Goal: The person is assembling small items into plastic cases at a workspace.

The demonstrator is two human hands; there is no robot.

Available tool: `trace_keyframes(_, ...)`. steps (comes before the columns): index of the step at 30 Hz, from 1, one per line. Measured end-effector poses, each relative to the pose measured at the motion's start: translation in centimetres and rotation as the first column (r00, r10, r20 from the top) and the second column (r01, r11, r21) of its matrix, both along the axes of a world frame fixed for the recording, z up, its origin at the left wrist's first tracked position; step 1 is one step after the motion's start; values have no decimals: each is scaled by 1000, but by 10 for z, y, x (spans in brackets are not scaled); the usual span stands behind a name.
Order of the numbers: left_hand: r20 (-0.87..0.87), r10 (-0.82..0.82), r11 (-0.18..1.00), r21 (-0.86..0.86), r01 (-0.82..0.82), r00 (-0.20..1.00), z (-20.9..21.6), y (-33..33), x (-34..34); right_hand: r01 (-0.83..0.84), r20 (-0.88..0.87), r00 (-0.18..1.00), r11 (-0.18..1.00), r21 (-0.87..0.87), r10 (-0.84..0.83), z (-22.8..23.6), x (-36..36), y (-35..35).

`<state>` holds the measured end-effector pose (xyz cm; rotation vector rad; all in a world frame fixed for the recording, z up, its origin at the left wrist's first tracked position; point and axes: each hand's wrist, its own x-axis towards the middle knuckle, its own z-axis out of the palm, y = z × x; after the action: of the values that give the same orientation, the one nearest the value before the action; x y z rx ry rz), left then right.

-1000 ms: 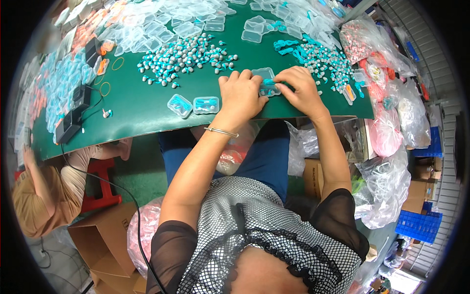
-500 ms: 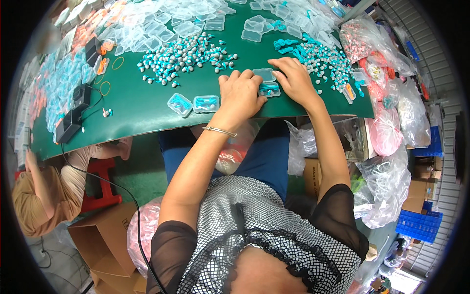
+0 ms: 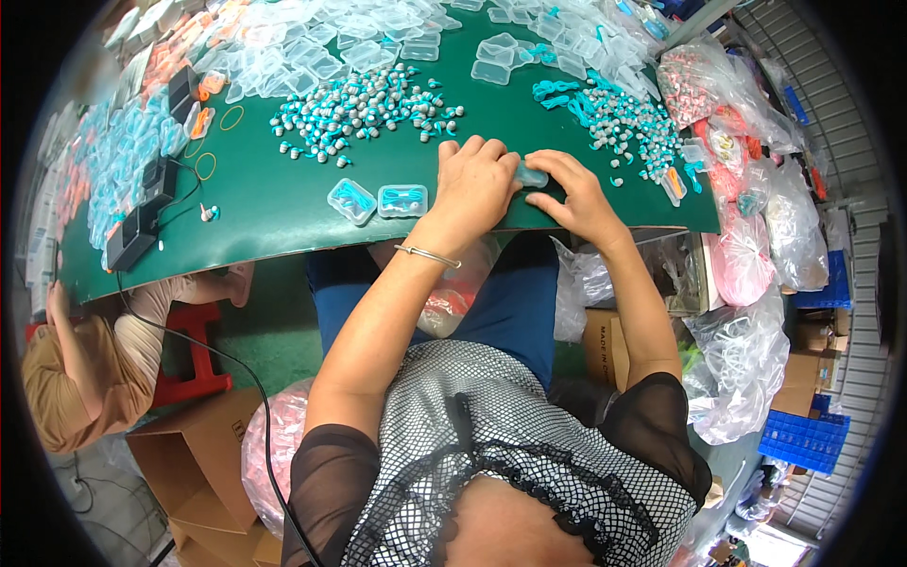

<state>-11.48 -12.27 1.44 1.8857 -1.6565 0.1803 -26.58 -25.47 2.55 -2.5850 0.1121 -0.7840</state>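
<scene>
A small clear plastic case [image 3: 532, 177] with teal showing inside lies between my hands near the table's front edge, and its lid now looks folded over. My left hand [image 3: 475, 184] grips the case's left end, its curled fingers hiding part of it. From the other side my right hand [image 3: 576, 197] holds it, fingers over the far edge and thumb at the near edge. Left of my left hand are two closed clear cases, one upright [image 3: 402, 200] and one tilted [image 3: 351, 201], each with a teal cord and small pieces inside.
Beyond my hands lies a pile of small grey-and-teal plugs [image 3: 364, 109], with another pile [image 3: 624, 123] at right beside teal cords [image 3: 557, 92]. Empty clear cases [image 3: 321, 47] cover the far side. Black boxes [image 3: 132, 236] with a cable stand left. A co-worker [image 3: 85, 369] sits at left.
The open lid has come down over the case between my hands. My right hand has moved nearer and closed around it; my left hand has shifted slightly right.
</scene>
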Motion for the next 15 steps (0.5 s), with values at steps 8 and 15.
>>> trace_keyframes(8, 59, -76, 997, -21, 78, 995, 3, 1, 12, 91, -30, 996, 971, 220, -86, -7, 8, 2)
trace_keyframes(15, 165, 76, 995, -78, -64, 983, 6, 27, 12, 32, -191, 982, 993, 113, -10, 22, 88, -70)
